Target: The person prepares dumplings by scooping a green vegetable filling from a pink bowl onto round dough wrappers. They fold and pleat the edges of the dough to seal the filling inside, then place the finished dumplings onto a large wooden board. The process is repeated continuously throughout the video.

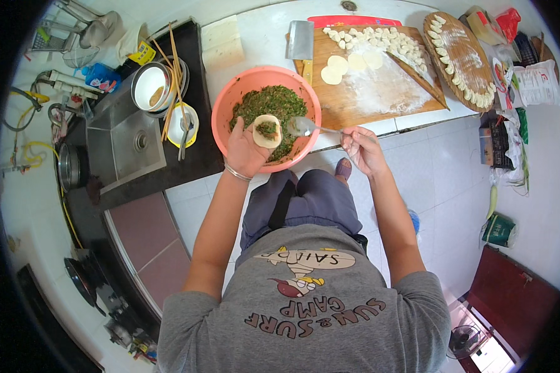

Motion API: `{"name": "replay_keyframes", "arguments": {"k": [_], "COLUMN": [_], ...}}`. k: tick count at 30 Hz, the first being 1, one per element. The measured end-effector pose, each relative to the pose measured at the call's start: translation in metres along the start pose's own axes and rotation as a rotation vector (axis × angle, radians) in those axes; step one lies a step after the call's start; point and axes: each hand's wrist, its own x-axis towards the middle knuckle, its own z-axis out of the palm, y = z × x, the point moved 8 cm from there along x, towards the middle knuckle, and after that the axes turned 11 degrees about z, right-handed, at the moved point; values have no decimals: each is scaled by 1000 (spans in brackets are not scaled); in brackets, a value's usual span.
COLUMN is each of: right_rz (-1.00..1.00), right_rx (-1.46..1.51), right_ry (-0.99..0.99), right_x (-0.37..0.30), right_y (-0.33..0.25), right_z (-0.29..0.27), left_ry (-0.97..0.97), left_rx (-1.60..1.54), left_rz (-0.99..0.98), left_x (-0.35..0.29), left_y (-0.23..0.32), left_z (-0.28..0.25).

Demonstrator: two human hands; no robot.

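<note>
My left hand point(247, 151) is held palm up over the near left side of a pink basin point(218, 112). A round dumpling wrapper point(267, 140) lies on its fingers, with a small heap of green filling point(267, 129) in the middle. Chopped green and brown filling point(274, 99) fills much of the basin. My right hand point(363, 151) is closed round the handle of a metal spoon point(303, 127). The spoon's bowl hangs over the basin, just right of the wrapper and apart from it.
Right of the basin, a floured wooden board point(379, 93) carries flat wrappers point(332, 73), dough pieces point(410, 46) and a rolling pin point(420, 82). A cleaver point(300, 40) lies at its left edge. Finished dumplings line a round tray point(463, 56). Bowls point(149, 88) and chopsticks point(176, 62) stand beside the sink point(121, 140).
</note>
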Motion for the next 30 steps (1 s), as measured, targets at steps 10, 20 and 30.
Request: {"name": "replay_keyframes", "arguments": {"k": [10,20,30], "right_rz": [-28,-284,-208], "right_rx": [-613,-1139,-1128], "right_ry": [262,83,232], "right_x": [36,26,9], "right_y": [62,86,89], "right_z": [34,70,62], "left_ry": [124,161,160], "left_rx": [50,21,63], "left_rz": [183,156,148], "left_x": [-28,-44,-41], "left_y": [56,47,41], "left_z": [-62,-84,-78]}}
